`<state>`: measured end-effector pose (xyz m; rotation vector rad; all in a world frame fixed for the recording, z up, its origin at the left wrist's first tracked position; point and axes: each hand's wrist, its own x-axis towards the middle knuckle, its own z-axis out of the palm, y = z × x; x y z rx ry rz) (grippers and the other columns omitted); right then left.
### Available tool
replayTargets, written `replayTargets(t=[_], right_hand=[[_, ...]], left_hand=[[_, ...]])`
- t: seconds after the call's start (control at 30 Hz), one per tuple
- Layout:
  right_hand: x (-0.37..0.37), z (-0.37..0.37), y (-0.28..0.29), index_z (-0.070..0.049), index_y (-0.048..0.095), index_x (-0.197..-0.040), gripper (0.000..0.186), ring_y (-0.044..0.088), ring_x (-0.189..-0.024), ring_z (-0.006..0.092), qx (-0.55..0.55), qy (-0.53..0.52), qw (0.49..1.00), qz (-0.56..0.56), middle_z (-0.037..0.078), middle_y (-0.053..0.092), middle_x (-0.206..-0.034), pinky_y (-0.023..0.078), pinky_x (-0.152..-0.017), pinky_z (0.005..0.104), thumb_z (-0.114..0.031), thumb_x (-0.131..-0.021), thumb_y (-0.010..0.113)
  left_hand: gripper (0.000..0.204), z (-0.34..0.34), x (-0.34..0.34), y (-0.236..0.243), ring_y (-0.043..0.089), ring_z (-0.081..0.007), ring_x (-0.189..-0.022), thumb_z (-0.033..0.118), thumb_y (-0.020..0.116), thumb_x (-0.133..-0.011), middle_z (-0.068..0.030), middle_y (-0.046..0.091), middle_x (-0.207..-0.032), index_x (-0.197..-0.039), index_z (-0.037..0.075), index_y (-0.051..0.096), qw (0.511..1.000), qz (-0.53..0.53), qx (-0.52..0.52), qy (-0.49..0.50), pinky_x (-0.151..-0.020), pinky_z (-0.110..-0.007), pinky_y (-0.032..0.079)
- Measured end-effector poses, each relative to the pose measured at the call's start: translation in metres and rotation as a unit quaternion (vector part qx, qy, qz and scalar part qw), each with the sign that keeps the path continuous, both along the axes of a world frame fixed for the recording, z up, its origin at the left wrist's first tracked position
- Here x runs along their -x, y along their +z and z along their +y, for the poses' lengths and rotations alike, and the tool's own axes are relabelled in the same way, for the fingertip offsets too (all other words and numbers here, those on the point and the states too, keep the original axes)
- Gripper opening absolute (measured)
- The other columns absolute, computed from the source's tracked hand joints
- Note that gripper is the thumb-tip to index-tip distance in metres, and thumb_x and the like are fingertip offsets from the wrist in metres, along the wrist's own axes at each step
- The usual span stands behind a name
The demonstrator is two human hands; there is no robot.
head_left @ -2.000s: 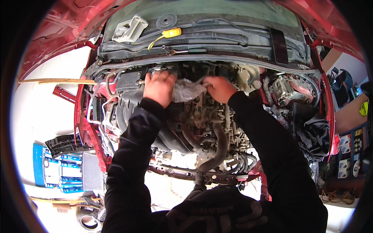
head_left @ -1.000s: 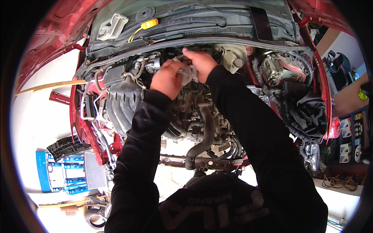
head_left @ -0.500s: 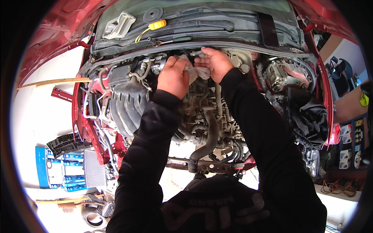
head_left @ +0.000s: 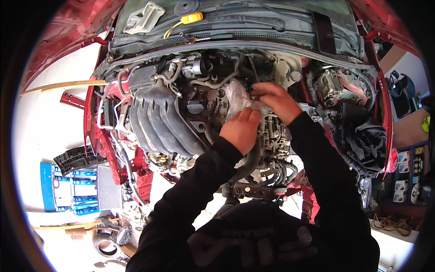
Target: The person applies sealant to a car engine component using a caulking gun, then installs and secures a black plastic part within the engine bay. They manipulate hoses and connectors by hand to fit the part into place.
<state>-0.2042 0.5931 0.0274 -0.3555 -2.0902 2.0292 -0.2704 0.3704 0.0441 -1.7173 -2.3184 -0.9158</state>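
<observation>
A crumpled clear plastic bag (head_left: 239, 96) lies between my hands over the engine. My left hand (head_left: 241, 130) is closed on its lower end, knuckles up. Beside the bag's right edge is my right hand (head_left: 278, 102), its fingers stretched toward the plastic and slightly apart, the fingertips at the bag. What the bag contains, if anything, cannot be made out. Under and around my hands is the open engine (head_left: 272, 131), with hoses and metal parts showing. Left of it sits a black ribbed intake manifold (head_left: 156, 120), with a silver throttle body (head_left: 195, 65) behind.
A ratchet (head_left: 199, 39), a yellow tool with a strap (head_left: 191, 18), a metal bracket (head_left: 144, 18) and a dark phone-like slab (head_left: 323, 32) lie near the windshield. Black cloth (head_left: 362, 143) drapes the right side. A radiator (head_left: 109, 188) stands at lower left.
Both hands have come nearer to me and to the right, bringing the clear plastic bag from the rear of the engine bay. The view has shifted slightly.
</observation>
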Motion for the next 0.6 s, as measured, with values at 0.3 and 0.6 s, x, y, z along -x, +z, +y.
replayTargets(t=[0.3,0.6], right_hand=[[-0.045,-0.051,-0.073,-0.001,0.063,-0.145,0.051,0.073,-0.103,0.0239,-0.172,-0.092,0.978,0.07,0.017,0.065,-0.129,0.058,-0.094,0.0361,-0.001,-0.094,0.069],[-0.007,-0.071,-0.09,-0.001,0.06,-0.141,0.049,0.073,-0.118,0.0434,-0.151,-0.141,0.979,-0.006,0.025,0.075,-0.124,0.058,-0.099,0.047,-0.014,-0.096,0.072]], left_hand=[[0.038,-0.047,0.032,0.007,0.072,-0.0478,-0.105,-0.005,0.064,-0.089,-0.0228,0.07,-0.116,-0.126,0.003,0.07,0.996,-0.041,-0.077,0.032,-0.09,-0.053,0.061],[0.034,-0.055,0.042,0.027,0.071,-0.0442,-0.098,-0.009,0.058,-0.088,-0.0217,0.072,-0.111,-0.118,0.0,0.073,0.987,-0.001,-0.142,0.074,-0.086,-0.047,0.059]])
